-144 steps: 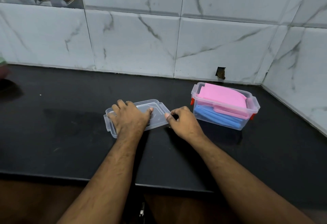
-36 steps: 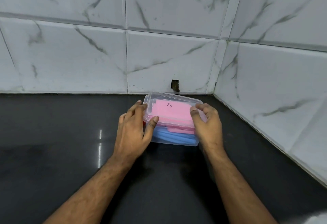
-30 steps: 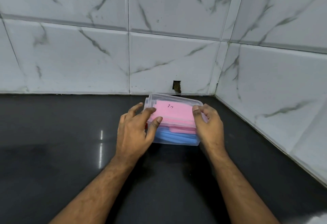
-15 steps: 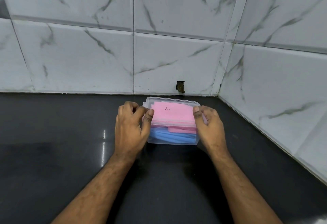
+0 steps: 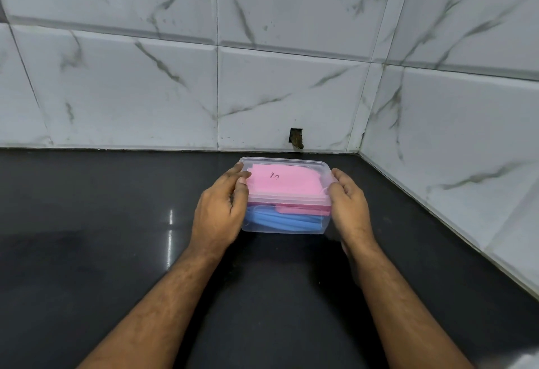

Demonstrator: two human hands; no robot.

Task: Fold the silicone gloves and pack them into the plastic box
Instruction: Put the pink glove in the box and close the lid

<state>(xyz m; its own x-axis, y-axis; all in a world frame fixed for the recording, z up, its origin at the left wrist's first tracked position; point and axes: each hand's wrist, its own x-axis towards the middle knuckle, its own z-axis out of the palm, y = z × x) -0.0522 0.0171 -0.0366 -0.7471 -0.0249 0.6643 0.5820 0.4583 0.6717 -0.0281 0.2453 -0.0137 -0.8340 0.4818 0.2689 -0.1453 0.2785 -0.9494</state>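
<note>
A clear plastic box [image 5: 287, 229] stands on the black counter near the back right corner, with its clear lid [image 5: 284, 164] sitting on top. Through the plastic I see a folded pink silicone glove [image 5: 281, 183] on top and a folded blue glove [image 5: 284, 220] beneath it. My left hand [image 5: 220, 211] wraps the box's left end, thumb on the lid's edge. My right hand [image 5: 348, 205] grips the right end, fingers curled over the lid's rim. Both side latches are hidden by my hands.
The black counter [image 5: 102, 237] runs left and toward me. White marble-look tiled walls meet in a corner [image 5: 357, 147] just behind and right of the box. A small dark hole [image 5: 296, 137] sits in the back wall above the counter.
The lid went from the counter onto the box, and both hands now clasp the box's ends. In the last second my left fingers curled tighter around the left end.
</note>
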